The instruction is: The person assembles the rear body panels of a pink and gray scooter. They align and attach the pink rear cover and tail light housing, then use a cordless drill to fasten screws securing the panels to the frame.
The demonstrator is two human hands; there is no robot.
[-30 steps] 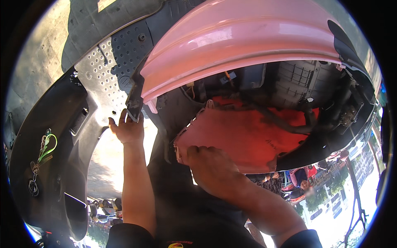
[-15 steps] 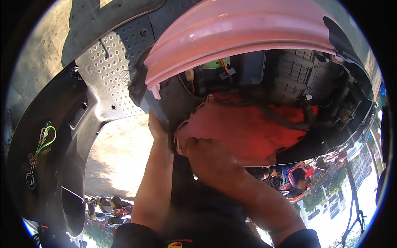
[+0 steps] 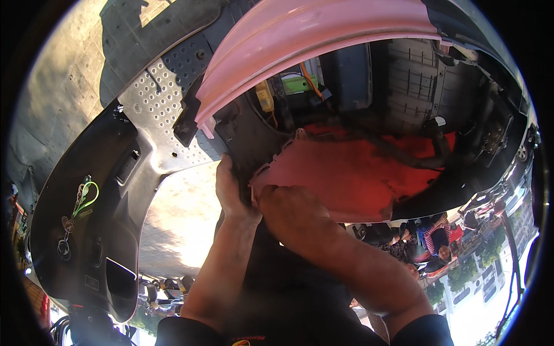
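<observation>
The body of a scooter fills the middle and right, its inside exposed. A pink-red side panel point(image 3: 334, 176) lies along the near side of the opening, with small clips on its left edge. My right hand point(image 3: 291, 210) is closed at that panel's near left corner, fingers curled over the edge; the fingertips are hidden. Just left of it, my left hand point(image 3: 231, 190) cups the outer edge of a black plastic panel point(image 3: 239, 135), which meets the pink one. Some of its fingers are out of sight behind the edge.
A pink upper panel point(image 3: 311, 29) arches over the opening, where a yellow connector point(image 3: 265, 97) and orange cable point(image 3: 311, 83) show. To the left are the studded footboard point(image 3: 153, 95) and black front cover point(image 3: 86, 213) with hanging keys point(image 3: 68, 225). People point(image 3: 435, 239) are at lower right.
The view has shifted, so the front cover and footboard appear farther right. More of my left hand shows beside the black panel. My right hand stays at the pink-red panel's corner.
</observation>
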